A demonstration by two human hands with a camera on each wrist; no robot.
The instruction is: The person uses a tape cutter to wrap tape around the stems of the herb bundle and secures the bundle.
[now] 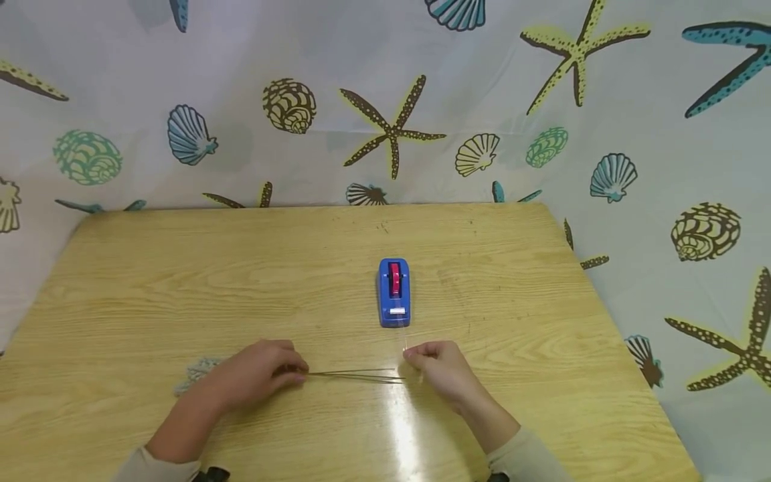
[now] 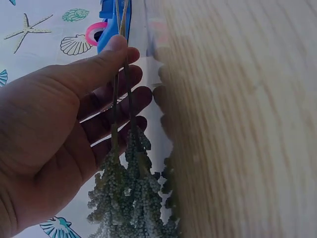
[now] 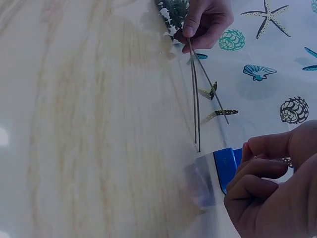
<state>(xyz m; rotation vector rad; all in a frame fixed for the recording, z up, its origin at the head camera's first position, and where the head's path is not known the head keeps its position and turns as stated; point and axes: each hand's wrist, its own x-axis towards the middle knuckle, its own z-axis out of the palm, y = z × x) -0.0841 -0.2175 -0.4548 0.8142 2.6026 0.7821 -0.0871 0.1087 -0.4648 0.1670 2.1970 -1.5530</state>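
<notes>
My left hand (image 1: 255, 373) pinches thin brown stems (image 1: 355, 373) between thumb and fingertips. They run rightward from it, fanning slightly apart toward their bare ends. Grey-green clusters of small beads (image 2: 131, 198), like dried or artificial flower sprigs, hang at the other end of the stems, below the palm in the left wrist view. Beyond the stem ends, my right hand (image 1: 444, 375) pinches the end of a clear strip of tape (image 1: 403, 338) between thumb and forefinger. That strip stretches back to a blue tape dispenser (image 1: 383, 301) with a pink roll (image 1: 394, 278) in it.
A wood-grain table (image 1: 181, 288) lies under everything, with a bright glare patch in front of the stems. White cloth (image 1: 337, 40) printed with shells and starfish rises behind the table and along its right side.
</notes>
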